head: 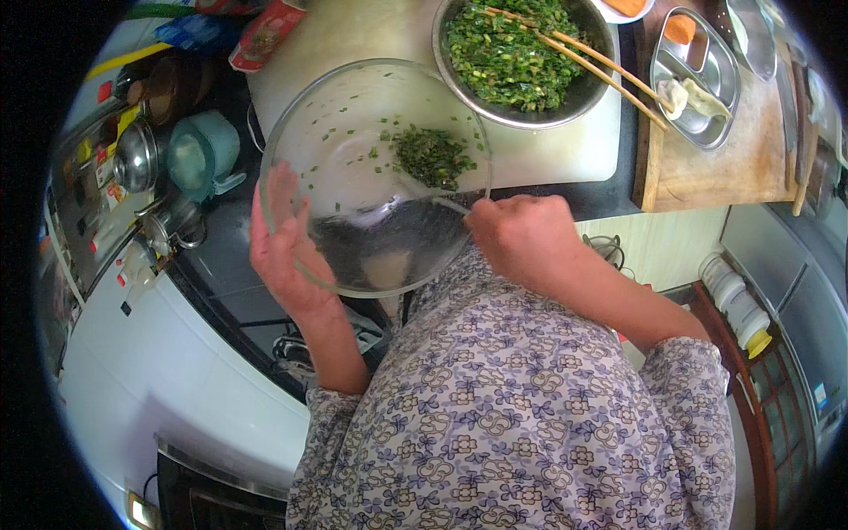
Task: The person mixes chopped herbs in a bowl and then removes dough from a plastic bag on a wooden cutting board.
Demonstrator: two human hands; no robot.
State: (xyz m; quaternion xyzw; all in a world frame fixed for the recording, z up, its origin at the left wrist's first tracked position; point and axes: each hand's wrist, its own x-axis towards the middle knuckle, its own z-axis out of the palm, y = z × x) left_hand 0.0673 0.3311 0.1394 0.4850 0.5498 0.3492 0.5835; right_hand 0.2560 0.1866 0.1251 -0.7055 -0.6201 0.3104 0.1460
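A large clear glass bowl is held tilted in front of me, over the near edge of the counter. My left hand grips its left side, fingers spread behind the glass. In my right hand, a fist at the bowl's right rim, is the handle of a utensil, seemingly a spoon; its head is hard to make out. A small heap of chopped green filling lies in the bowl, with bits stuck to the wall. Just beyond stands a metal bowl full of chopped greens, wooden chopsticks resting across it.
A white cutting board lies under the metal bowl. To the right, a divided steel tray with dumplings sits on a wooden board. A teal pitcher, a steel kettle and a red packet are at left.
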